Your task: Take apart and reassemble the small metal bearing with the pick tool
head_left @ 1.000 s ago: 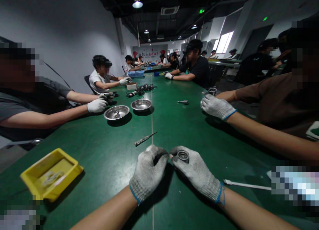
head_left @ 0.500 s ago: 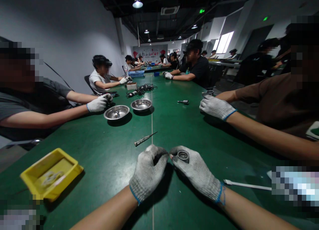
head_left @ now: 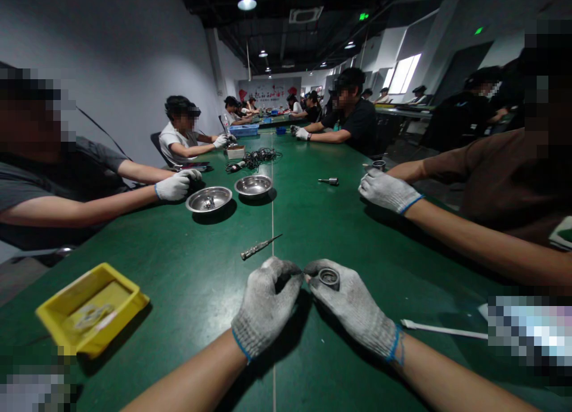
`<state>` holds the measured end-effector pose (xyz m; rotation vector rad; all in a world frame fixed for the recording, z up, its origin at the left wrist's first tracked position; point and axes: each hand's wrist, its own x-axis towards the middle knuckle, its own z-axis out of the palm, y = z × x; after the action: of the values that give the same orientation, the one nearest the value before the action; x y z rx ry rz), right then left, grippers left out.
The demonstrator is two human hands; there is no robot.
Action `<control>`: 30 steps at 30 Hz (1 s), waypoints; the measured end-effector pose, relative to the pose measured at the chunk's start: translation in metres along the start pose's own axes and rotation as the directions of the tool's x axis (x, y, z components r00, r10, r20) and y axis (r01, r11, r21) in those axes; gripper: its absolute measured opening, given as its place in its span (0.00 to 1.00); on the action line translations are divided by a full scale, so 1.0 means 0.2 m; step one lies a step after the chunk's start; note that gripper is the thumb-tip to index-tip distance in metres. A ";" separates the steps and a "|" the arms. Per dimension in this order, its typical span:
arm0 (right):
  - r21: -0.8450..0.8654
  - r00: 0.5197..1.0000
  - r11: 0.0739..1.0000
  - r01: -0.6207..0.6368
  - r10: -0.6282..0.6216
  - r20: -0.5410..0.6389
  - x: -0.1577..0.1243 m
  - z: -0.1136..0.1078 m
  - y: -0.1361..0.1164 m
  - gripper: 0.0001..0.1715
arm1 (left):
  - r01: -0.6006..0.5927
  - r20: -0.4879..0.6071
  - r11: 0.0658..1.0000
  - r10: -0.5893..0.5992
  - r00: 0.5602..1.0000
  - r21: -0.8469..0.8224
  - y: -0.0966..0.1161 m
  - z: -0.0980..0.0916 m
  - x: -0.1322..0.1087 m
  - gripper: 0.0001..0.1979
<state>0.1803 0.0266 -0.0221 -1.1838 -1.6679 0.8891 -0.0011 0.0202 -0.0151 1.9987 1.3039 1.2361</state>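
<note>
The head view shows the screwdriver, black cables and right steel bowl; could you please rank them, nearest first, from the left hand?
1. Screwdriver: just beyond the left hand.
2. Right steel bowl: ahead, past the screwdriver.
3. Black cables: behind that bowl.

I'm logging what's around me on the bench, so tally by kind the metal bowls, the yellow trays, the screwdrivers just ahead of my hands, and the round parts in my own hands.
Metal bowls: 2
Yellow tray: 1
Screwdriver: 1
Round part in the right hand: 1
Total: 5
</note>
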 end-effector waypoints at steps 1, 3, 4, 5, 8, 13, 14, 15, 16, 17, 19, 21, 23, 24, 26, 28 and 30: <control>0.001 1.000 1.000 0.004 -0.004 -0.001 0.00 0.00 0.00 0.14 | 0.000 0.002 1.000 0.000 1.000 -0.003 0.00 0.00 0.00 0.08; 0.003 1.000 1.000 0.011 -0.011 -0.003 0.00 0.00 0.00 0.13 | -0.001 0.002 1.000 0.001 1.000 -0.007 -0.01 0.00 0.00 0.08; 0.004 1.000 1.000 0.014 -0.014 -0.003 0.00 0.00 0.00 0.13 | -0.001 0.003 1.000 0.001 1.000 -0.006 -0.01 0.00 0.00 0.08; 0.005 1.000 1.000 0.017 -0.017 -0.002 0.00 0.00 0.00 0.13 | -0.002 0.003 1.000 0.002 1.000 -0.001 -0.01 0.00 0.00 0.08; 0.012 1.000 1.000 0.020 -0.020 -0.013 0.00 0.01 0.00 0.12 | -0.008 0.004 1.000 0.008 1.000 0.013 -0.01 0.00 -0.01 0.08; 0.021 1.000 0.999 0.025 -0.024 -0.020 0.00 0.01 0.01 0.13 | -0.031 -0.010 0.999 0.031 0.999 0.008 -0.01 0.00 -0.01 0.08; 0.020 0.999 0.999 0.028 -0.027 -0.020 0.00 0.01 0.00 0.13 | -0.037 -0.014 0.999 0.037 0.999 0.009 -0.02 0.00 -0.01 0.08; 0.018 0.999 0.999 0.030 -0.029 -0.019 0.00 0.01 0.00 0.13 | -0.044 -0.020 0.999 0.044 0.999 0.012 -0.02 0.00 -0.01 0.08; 0.016 0.999 0.999 0.030 -0.030 -0.017 0.00 0.01 0.00 0.13 | -0.051 -0.024 0.999 0.051 0.998 0.017 -0.02 0.01 -0.01 0.08; 0.013 0.999 0.999 0.031 -0.030 -0.014 0.00 0.01 0.00 0.12 | -0.056 -0.026 0.998 0.057 0.998 0.025 -0.02 0.01 -0.01 0.07; 0.007 1.000 1.000 0.029 -0.029 -0.004 0.00 0.00 0.00 0.12 | -0.066 -0.027 0.997 0.067 0.997 0.040 -0.02 0.00 -0.01 0.07; 0.005 1.000 1.000 0.026 -0.026 0.006 0.00 0.00 -0.01 0.13 | -0.079 -0.026 0.996 0.080 0.996 0.052 -0.03 0.00 -0.01 0.07; 0.011 1.000 1.000 0.024 -0.024 0.007 0.00 0.00 0.00 0.13 | -0.092 -0.031 0.994 0.094 0.995 0.058 -0.03 0.00 -0.01 0.08; 0.014 1.000 1.000 0.023 -0.023 0.005 0.00 0.01 0.00 0.13 | -0.098 -0.034 0.993 0.100 0.994 0.059 -0.02 0.00 -0.01 0.08; 0.015 1.000 1.000 0.021 -0.021 -0.005 0.00 0.01 0.00 0.13 | -0.097 -0.035 0.994 0.099 0.994 0.055 -0.02 0.00 -0.01 0.08; 0.012 1.000 1.000 0.021 -0.021 -0.011 0.00 0.01 0.00 0.13 | -0.087 -0.032 0.995 0.089 0.996 0.046 -0.02 0.00 -0.01 0.08; 0.013 1.000 1.000 0.025 -0.024 -0.008 0.00 0.00 -0.01 0.12 | -0.068 -0.023 0.997 0.069 0.997 0.034 -0.02 0.00 0.00 0.09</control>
<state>0.1791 0.0262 -0.0208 -1.1542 -1.6647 0.8780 -0.0036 0.0221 -0.0181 2.0736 1.2848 1.2812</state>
